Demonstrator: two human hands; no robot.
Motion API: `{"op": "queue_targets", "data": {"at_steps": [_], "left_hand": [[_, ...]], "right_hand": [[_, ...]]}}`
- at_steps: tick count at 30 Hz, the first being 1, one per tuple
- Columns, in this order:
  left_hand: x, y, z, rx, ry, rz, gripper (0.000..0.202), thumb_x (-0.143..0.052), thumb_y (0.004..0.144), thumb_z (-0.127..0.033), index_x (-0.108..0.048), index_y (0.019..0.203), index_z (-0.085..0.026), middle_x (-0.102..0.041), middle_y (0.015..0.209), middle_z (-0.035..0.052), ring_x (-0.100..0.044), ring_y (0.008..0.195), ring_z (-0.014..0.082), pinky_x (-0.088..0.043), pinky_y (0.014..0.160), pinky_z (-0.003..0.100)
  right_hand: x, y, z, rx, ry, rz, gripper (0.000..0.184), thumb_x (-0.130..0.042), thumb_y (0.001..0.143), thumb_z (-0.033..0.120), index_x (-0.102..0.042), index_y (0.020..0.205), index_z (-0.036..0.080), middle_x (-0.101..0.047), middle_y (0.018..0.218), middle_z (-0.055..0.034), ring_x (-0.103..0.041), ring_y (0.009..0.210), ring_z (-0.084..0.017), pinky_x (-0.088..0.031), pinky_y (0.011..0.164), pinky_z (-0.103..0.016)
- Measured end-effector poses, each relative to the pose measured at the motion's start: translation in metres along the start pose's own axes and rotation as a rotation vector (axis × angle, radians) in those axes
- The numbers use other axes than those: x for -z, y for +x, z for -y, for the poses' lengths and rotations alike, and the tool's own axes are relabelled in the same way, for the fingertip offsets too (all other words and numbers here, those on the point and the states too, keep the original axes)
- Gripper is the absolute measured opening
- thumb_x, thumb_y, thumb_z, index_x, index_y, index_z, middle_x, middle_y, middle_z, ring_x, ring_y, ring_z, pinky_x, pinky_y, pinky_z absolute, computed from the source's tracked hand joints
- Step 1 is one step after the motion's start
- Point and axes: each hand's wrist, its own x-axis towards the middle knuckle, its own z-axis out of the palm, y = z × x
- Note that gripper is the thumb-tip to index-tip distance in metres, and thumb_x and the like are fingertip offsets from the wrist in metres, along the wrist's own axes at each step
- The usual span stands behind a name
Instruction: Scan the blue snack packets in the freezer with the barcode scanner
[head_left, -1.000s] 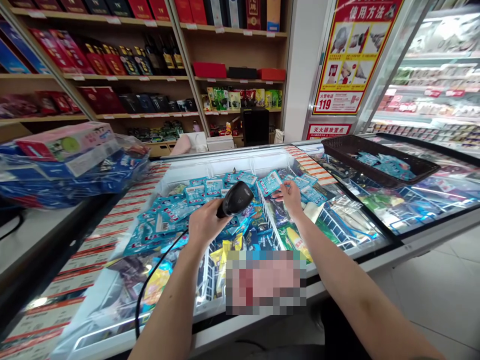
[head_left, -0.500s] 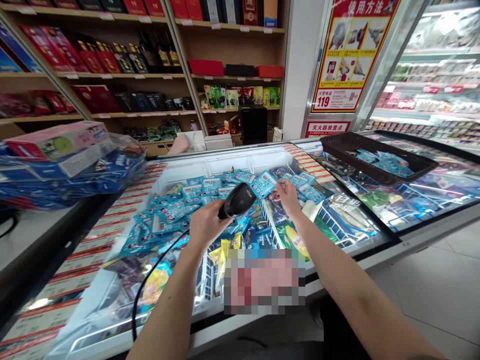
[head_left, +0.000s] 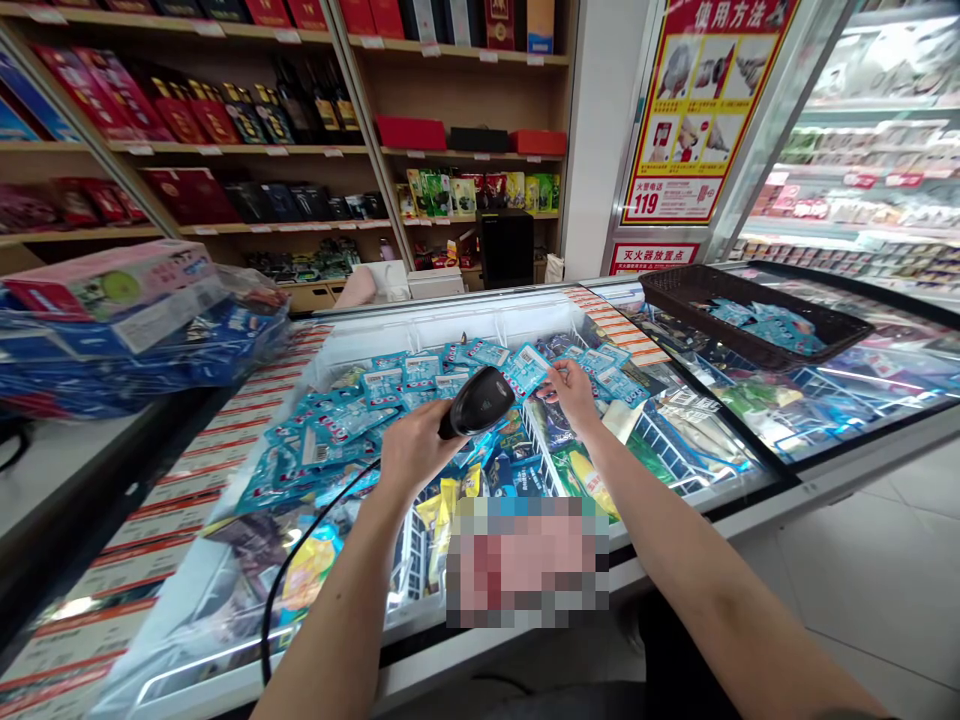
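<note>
My left hand (head_left: 414,440) is wrapped round the handle of a black barcode scanner (head_left: 484,400), its head tilted toward the right. A black cable (head_left: 300,545) runs from it down to the lower left. Between the fingertips of my right hand (head_left: 570,392) is the edge of a light-blue packet (head_left: 526,370), its barcode side up and close to the scanner's head. Many similar blue packets (head_left: 337,410) lie spread over the chest freezer (head_left: 420,328) beneath my hands. A few more blue packets (head_left: 619,382) lie just right of my right hand.
A brown plastic basket (head_left: 832,345) with blue packets rests on the freezer at the right. Wrapped cartons (head_left: 112,340) are stacked at the left. Inside the freezer, white wire dividers (head_left: 411,560) separate frozen goods. Behind stand shelves (head_left: 262,150) with bottles and boxes. A blurred patch covers the front edge.
The scanner has shifted very slightly to the right, and the packet in my right hand has moved a touch left. Otherwise both hands keep their holds.
</note>
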Motion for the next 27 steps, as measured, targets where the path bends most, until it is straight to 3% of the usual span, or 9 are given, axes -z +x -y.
{"op": "queue_targets", "data": {"at_steps": [13,18,27], "left_hand": [[0.002,0.0,-0.003,0.033,-0.015,-0.006,0.031,-0.051,0.075,-0.043,-0.062,0.095,-0.022,-0.067,0.092,0.0039,-0.061,0.081,0.0199,-0.036,0.058,0.024],[0.005,0.0,-0.001,0.064,-0.033,-0.014,0.031,-0.05,0.075,-0.043,-0.062,0.095,-0.022,-0.067,0.092,0.0032,-0.061,0.081,0.0193,-0.037,0.06,0.023],[0.003,0.001,0.003,0.099,-0.015,-0.052,0.032,-0.052,0.074,-0.043,-0.061,0.097,-0.023,-0.067,0.092,0.0023,-0.061,0.081,0.0191,-0.036,0.059,0.023]], "right_hand": [[0.0,-0.002,0.002,-0.003,0.0,-0.019,0.037,-0.044,0.078,0.054,-0.045,0.097,0.023,-0.062,0.071,-0.0001,-0.064,0.06,-0.017,-0.052,0.051,-0.029],[0.005,0.002,0.002,-0.029,-0.093,-0.199,0.04,-0.041,0.08,0.052,-0.046,0.103,0.02,-0.061,0.065,-0.0017,-0.062,0.056,-0.019,-0.052,0.051,-0.033],[0.041,0.021,-0.004,-0.126,-0.119,-0.429,0.042,-0.04,0.079,0.04,-0.044,0.112,0.014,-0.063,0.069,-0.0061,-0.063,0.055,-0.02,-0.052,0.055,-0.035]]}}
